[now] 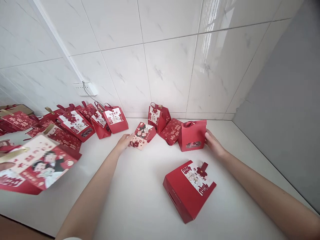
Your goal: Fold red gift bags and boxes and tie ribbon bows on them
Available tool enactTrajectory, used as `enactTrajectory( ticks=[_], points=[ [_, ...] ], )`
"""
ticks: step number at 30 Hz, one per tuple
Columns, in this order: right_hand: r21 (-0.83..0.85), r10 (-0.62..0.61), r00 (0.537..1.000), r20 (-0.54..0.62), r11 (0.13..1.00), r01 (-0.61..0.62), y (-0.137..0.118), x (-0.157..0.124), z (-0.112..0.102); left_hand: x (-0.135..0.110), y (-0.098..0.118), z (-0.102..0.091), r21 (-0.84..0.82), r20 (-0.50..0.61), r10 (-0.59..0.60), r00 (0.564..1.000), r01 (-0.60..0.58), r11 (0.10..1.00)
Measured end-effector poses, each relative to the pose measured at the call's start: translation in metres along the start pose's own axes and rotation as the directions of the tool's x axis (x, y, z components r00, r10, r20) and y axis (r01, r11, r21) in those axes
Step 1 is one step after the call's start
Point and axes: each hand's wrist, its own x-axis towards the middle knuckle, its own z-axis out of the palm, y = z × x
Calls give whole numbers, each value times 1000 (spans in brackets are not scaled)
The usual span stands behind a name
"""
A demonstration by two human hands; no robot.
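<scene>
While the left hand [123, 143] had its grip closed on the edge of a small cream and red card box [142, 133], that box sat tipped at a slant on a smooth, flat white bench [135, 190]. The right hand [213, 143] touched the right side of a plain bright red card box [187, 135] with a clear window low on its front. I cannot tell if the right grip was closed on it.

Between these two boxes lay a dark red patterned paper box [172, 130], leaning to one side. Behind it stood a red and white card box [158, 117] with a thin ribbon loop on top.

Nearer the front, a big red card box with a white picture panel [178, 193] lay on its side, and a flower-shaped red tab stuck out. On the left was a crowd of red card boxes with ribbon handles [75, 123]. Another person's hand [5, 166] was at a blurry white and red card box [47, 163]. The wall of shiny white tiles [167, 70] had thin grey streaks.
</scene>
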Motion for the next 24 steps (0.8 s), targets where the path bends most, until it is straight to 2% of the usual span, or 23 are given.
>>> enactTrajectory(
  ticks=[4, 6, 8, 10, 11, 14, 15, 17, 18, 21, 22, 24],
  points=[
    [-266, 35, 999, 41, 964, -23, -18, -15, -12, -15, 28, -9, 128, 211, -111, 971, 85, 988],
    [-455, 41, 995, -88, 887, -76, -23, -17, -17, -22, 41, -11, 259, 343, -158, 926, 69, 963],
    [-613, -26, 953, -303, 771, -174, -23, -14, -23, -30, 50, -11, 415, 421, -197, 886, 5, 910],
    [-677, -95, 885, -455, 682, -275, -21, -7, -28, -39, 57, -9, 517, 415, -152, 897, -95, 850],
    [-689, -83, 875, -478, 653, -314, -20, -2, -29, -44, 61, -7, 540, 406, -90, 910, -159, 826],
    [-714, 117, 914, -389, 588, -379, -17, 7, -24, -60, 71, -3, 552, 412, 122, 903, -354, 755],
    [-721, 187, 920, -346, 574, -388, -18, 8, -21, -65, 75, -2, 556, 428, 157, 890, -396, 731],
    [-763, 259, 920, -293, 517, -389, -22, 7, -12, -75, 79, 2, 586, 475, 154, 866, -443, 678],
    [-803, 263, 921, -288, 458, -382, -26, 5, -7, -78, 80, 4, 604, 506, 136, 852, -462, 649],
    [-940, 216, 945, -245, 187, -286, -41, 0, 11, -82, 77, 14, 648, 546, 147, 824, -528, 549],
    [-966, 191, 964, -187, 140, -216, -46, 0, 18, -81, 76, 17, 659, 547, 177, 818, -551, 512],
    [-986, 144, 990, -2, 165, -26, -54, 4, 33, -79, 75, 20, 660, 556, 253, 792, -605, 445]
  ],
)
